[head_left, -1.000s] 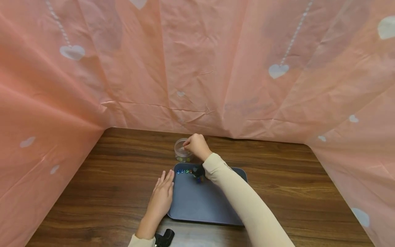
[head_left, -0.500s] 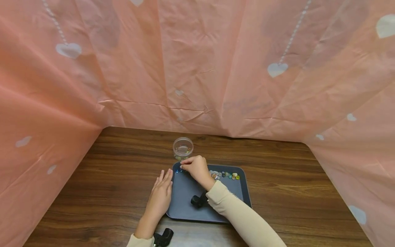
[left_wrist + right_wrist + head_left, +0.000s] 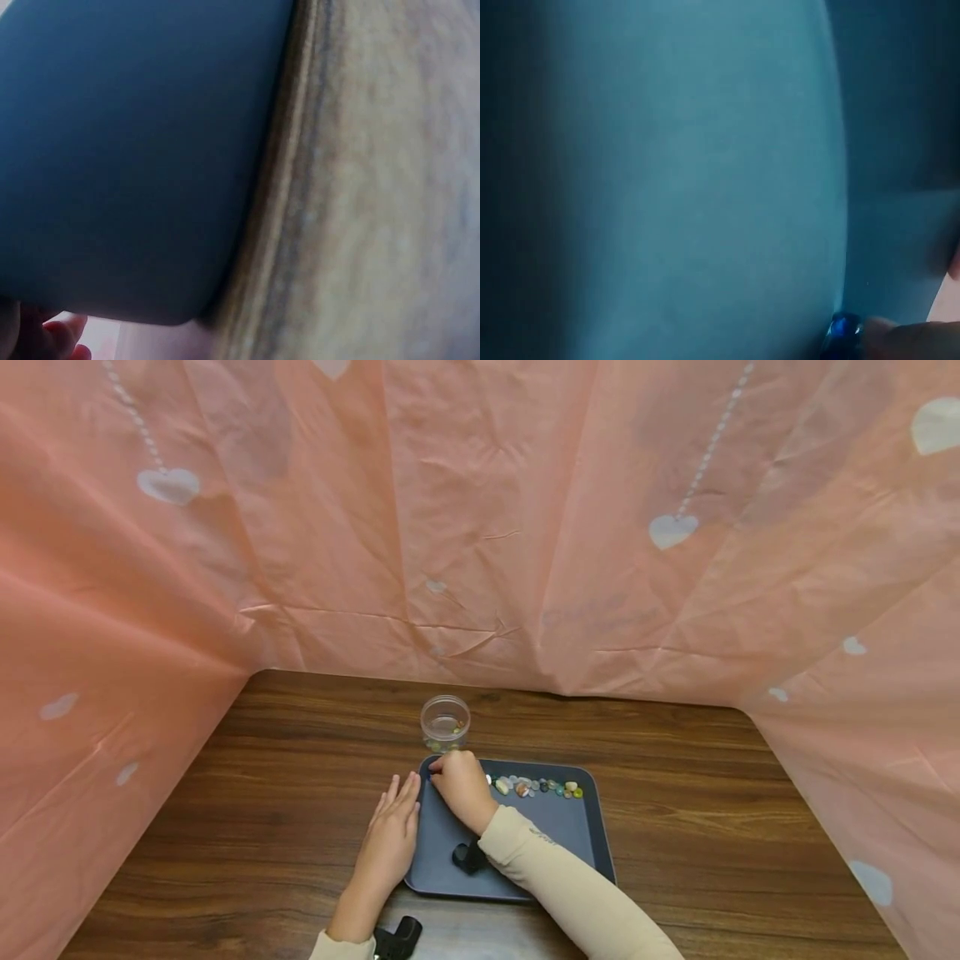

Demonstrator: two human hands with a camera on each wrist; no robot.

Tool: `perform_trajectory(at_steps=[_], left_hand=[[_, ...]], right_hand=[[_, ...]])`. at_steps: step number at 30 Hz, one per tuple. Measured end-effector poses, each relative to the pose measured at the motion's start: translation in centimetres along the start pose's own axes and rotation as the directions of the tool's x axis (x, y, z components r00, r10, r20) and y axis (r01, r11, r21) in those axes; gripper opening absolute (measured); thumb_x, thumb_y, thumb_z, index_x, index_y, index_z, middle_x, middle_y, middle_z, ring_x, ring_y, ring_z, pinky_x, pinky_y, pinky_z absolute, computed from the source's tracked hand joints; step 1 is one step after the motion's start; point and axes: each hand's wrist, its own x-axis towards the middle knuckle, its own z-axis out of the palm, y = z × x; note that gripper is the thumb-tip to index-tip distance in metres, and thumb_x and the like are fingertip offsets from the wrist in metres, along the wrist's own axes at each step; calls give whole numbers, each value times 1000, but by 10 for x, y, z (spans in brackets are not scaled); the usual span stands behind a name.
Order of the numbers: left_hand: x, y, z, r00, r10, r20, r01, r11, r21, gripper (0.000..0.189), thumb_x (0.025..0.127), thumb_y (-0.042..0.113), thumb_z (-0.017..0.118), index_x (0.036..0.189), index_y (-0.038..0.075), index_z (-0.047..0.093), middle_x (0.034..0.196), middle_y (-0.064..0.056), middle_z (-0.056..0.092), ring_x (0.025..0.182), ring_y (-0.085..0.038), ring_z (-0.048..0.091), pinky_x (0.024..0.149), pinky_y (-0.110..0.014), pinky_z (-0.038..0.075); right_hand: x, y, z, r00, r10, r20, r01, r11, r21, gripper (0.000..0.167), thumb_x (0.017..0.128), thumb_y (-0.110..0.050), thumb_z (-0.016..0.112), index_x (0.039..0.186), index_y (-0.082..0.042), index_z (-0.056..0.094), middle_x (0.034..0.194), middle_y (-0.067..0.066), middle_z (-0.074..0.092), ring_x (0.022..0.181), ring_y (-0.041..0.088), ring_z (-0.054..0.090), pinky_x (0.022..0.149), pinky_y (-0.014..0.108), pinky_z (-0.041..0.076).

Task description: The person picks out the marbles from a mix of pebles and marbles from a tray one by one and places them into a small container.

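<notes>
A dark grey-blue tray (image 3: 517, 843) lies on the wooden table. My left hand (image 3: 392, 833) rests with straight fingers against its left edge; fingertips (image 3: 64, 337) show past the tray wall in the left wrist view. Over the tray's far left corner, my right hand (image 3: 463, 789) has curled fingers and pinches a shiny blue glass pebble (image 3: 845, 326), low against the tray's wall. Its thumb is hard to make out. To its right, several small coloured pebbles (image 3: 522, 788) run along the tray's far side; the right hand hides the row's left part.
A clear round plastic tub (image 3: 446, 720) with several small pebbles in its bottom stands just behind the tray's far left corner. Black wrist cameras (image 3: 470, 857) sit at both wrists. A pink curtain (image 3: 480, 527) with hearts surrounds the table (image 3: 712, 802).
My right hand has come from the tub down to the tray, then left into its far left corner, uncovering more of the pebble row. The left hand stays at the tray's edge.
</notes>
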Motion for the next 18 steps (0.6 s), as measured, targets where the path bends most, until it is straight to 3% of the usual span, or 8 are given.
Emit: perform_trajectory(at_steps=[3,7,11,16,18], left_hand=[[0,0,0,1000,6,-12,-6,1000,3,43,101,8,52,143,-3,50,149,-17,50,145,-40,37,119,-57,30],[0,0,0,1000,14,-19,-14,1000,4,43,101,8,52,142,-4,50,149,-18,50,145,-40,37,119,-57,31],[0,0,0,1000,5,-7,-5,1000,-7,43,102,8,50,143,-3,50,150,-17,49,146,-39,36,120,-56,30],[-1,0,0,1000,11,-5,-11,1000,-15,42,102,8,50,143,-3,49,150,-18,49,145,-41,36,119,-58,30],[-1,0,1,1000,13,-6,-13,1000,-18,42,102,8,50,143,-3,49,150,-18,49,145,-41,36,119,-58,30]], right_hand=[[-1,-6,1,998,-61,-5,59,984,-167,9,84,-4,73,88,-5,81,85,8,78,78,21,75,64,31,61],[-3,-11,4,986,-162,-26,139,909,-392,10,85,-6,74,75,-10,78,71,3,74,64,16,71,52,28,57],[-4,-16,8,978,-208,-23,170,856,-488,14,88,-9,72,74,-11,76,69,2,72,64,14,69,52,26,57],[-3,-17,10,979,-205,1,178,847,-500,13,90,-11,69,80,-11,78,73,2,73,68,14,71,55,26,58],[-1,-14,9,983,-182,8,167,884,-437,13,88,-10,71,77,-11,78,73,2,74,67,15,71,55,27,58]])
